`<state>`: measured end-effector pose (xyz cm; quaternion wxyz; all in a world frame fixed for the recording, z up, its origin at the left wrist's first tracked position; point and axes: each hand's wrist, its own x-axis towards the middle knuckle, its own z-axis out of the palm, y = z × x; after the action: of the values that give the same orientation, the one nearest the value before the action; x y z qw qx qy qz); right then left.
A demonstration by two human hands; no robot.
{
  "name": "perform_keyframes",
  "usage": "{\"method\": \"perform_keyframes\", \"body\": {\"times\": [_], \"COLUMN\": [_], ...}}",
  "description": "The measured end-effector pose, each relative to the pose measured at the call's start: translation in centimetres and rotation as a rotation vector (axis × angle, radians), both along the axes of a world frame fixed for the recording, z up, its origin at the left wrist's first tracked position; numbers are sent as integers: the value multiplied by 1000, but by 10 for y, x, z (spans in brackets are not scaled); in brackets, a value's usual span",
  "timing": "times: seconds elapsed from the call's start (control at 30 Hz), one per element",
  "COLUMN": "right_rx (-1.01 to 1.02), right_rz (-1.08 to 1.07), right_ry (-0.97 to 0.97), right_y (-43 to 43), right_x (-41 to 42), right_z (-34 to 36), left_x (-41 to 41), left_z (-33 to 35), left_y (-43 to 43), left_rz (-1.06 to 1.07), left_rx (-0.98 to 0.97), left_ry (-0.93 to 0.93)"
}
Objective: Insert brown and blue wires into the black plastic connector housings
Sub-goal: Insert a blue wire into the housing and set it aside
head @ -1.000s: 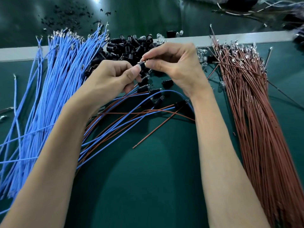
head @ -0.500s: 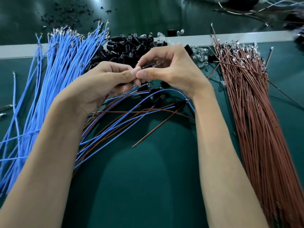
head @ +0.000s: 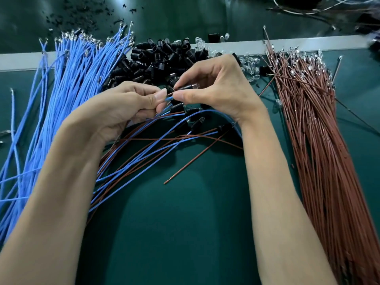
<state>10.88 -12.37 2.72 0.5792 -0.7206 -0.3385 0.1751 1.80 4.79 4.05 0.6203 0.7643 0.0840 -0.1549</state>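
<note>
My right hand (head: 218,89) pinches a small black connector housing (head: 185,88) between thumb and forefinger, above the green mat. My left hand (head: 123,108) pinches a blue wire (head: 169,98) and a brown wire (head: 170,93) right at the housing's open end, fingertips almost touching my right thumb. The rest of these two wires runs down under my left palm, hidden. A heap of loose black housings (head: 162,56) lies just behind my hands.
A thick bundle of blue wires (head: 67,83) fans out on the left, a bundle of brown wires (head: 320,140) on the right. Finished blue-and-brown pairs with housings (head: 156,145) lie between my forearms. Clear LEDs (head: 249,64) sit by a grey strip (head: 308,45).
My hands have drawn slightly apart, so the wire ends and the housing now show between my fingertips. The right hand has shifted a little to the right.
</note>
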Motion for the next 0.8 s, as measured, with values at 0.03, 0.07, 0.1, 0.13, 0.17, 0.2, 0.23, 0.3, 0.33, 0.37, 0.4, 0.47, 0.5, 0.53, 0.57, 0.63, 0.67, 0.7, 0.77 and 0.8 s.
{"method": "perform_keyframes", "body": {"times": [0.03, 0.07, 0.1, 0.13, 0.17, 0.2, 0.23, 0.3, 0.33, 0.37, 0.4, 0.47, 0.5, 0.53, 0.57, 0.63, 0.67, 0.7, 0.77, 0.8], "right_rx": [11, 19, 25, 32, 40, 46, 46, 25, 15, 15, 23, 53, 76, 100, 117, 112, 102, 96, 95, 93], "right_rz": [-5, -6, -6, -6, -5, -4, -2, 7, 4, -6, -20, -38, -34, -27, -21, -19, -19, -18, -16, -10], "right_ry": [-8, -17, -23, -21, -12, -3, 2, 10, 16, 23, 31, 69, 110, 158, 193, 210, 210, 214, 224, 225], "right_y": [1, 1, 1, 1, 1, 1, 1, -1, -1, 0, 0, 3, 4, 5, 5, 4, 3, 2, 3, 4], "right_x": [0, 0, 0, 0, 0, 0, 0, 1, 2, 3, 3, 3, 3, 3, 4, 5, 6, 6, 5, 4], "right_z": [0, 0, 0, 0, -1, -1, -1, 0, 0, 0, 0, 2, 2, 3, 3, 4, 4, 4, 4, 3], "left_x": [0, 0, 0, 0, -1, -1, -1, -2, -2, -2, -1, -1, -1, -1, -1, -1, 0, 0, 1, 1], "left_z": [0, 0, 0, 1, 1, 1, 0, -1, -2, -3, -3, -2, -1, 1, 2, 4, 5, 6, 6, 6], "left_y": [1, 2, 2, 2, 3, 3, 4, 3, 2, 2, 1, 2, 3, 5, 6, 5, 4, 2, -4, -6], "left_rz": [-5, -9, -11, -12, -12, -11, -6, 13, 19, 23, 27, 43, 60, 80, 100, 124, 130, 135, 141, 148], "left_rx": [-2, 1, 3, 5, 8, 10, 9, 0, 0, 4, 11, 31, 38, 43, 45, 48, 52, 58, 68, 78], "left_ry": [0, -4, -9, -15, -19, -21, -19, -14, -12, -12, -15, -27, -34, -38, -41, -55, -65, -77, -105, -119]}}
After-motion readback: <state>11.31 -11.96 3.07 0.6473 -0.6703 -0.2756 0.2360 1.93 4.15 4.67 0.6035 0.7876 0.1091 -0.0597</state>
